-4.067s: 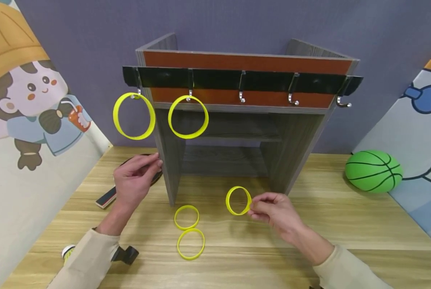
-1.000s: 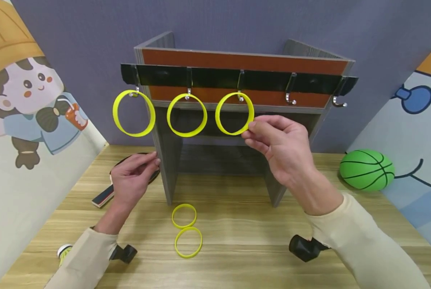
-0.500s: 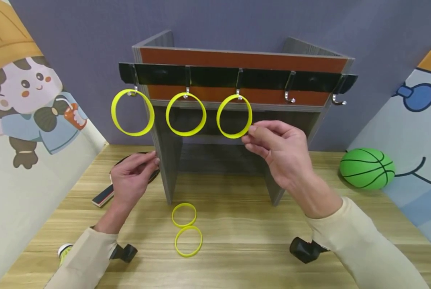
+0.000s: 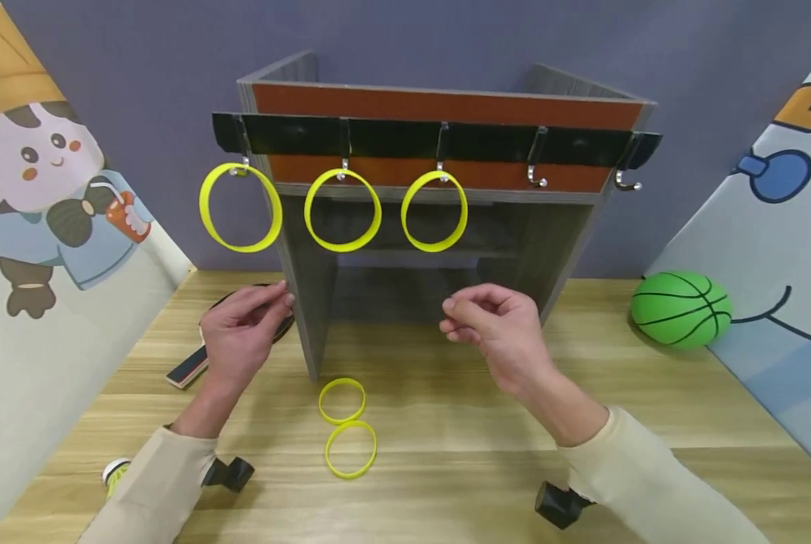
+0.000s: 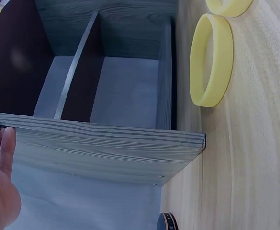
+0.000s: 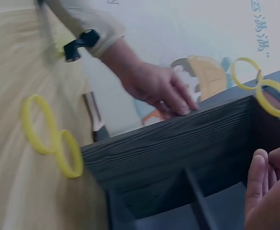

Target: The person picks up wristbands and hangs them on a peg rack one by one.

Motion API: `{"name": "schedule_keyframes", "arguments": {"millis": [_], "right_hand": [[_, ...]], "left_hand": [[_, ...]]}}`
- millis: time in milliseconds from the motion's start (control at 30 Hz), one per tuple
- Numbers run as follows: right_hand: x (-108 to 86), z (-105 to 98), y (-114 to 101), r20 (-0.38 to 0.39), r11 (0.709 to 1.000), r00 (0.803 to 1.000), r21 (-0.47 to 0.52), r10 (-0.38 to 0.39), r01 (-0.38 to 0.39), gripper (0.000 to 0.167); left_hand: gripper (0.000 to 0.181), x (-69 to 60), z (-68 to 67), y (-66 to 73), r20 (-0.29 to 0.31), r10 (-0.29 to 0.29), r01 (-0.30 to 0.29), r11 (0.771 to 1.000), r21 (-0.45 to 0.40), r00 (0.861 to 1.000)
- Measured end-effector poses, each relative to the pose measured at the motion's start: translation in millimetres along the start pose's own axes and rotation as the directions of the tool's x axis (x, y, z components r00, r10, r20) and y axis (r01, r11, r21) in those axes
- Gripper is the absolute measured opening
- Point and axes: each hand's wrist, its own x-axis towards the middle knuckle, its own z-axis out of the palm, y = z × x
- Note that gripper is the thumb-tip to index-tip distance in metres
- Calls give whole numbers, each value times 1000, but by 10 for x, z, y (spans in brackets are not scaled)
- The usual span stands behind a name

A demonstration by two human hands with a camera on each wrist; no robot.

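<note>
Three yellow wristbands hang from the hook rack (image 4: 392,140): the left wristband (image 4: 205,204), the middle wristband (image 4: 308,211) and the right wristband (image 4: 465,211). Two more, a farther wristband (image 4: 322,404) and a nearer wristband (image 4: 328,452), lie touching on the table. My left hand (image 4: 238,336) holds the front edge of the left side panel of the grey shelf (image 4: 303,302), thumb and fingertips at the edge. Below the right hanging wristband, my right hand (image 4: 504,336) is in the air, fingers loosely curled, nothing in it.
Two bare hooks, the fourth hook (image 4: 535,178) and the end hook (image 4: 626,184), are at the rack's right. A green ball (image 4: 680,310) sits at the table's right rear. Behind my left hand lies a table tennis bat (image 4: 189,366). A shuttlecock (image 4: 115,472) is partly hidden by the left sleeve.
My right hand brought a wristband up to the third hook, let go of it there, and moved down away from it. The left hand stays on the panel edge.
</note>
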Motion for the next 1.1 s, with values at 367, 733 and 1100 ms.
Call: {"name": "schedule_keyframes", "arguments": {"millis": [367,733,1100], "right_hand": [[-133,19,491,118,977,974,-115,192,-179,5],[-253,49,870,181,945,933,-168,310,-281,10],[-388,146,1209,225,864,844,-267,487,-427,20]], "left_hand": [[24,-7,-23,-16,-23,2,-2,1000,-4,1000],[25,14,22,39,-13,-5,5,1000,-9,1000],[25,-19,6,-5,-17,-15,15,1000,-8,1000]]}}
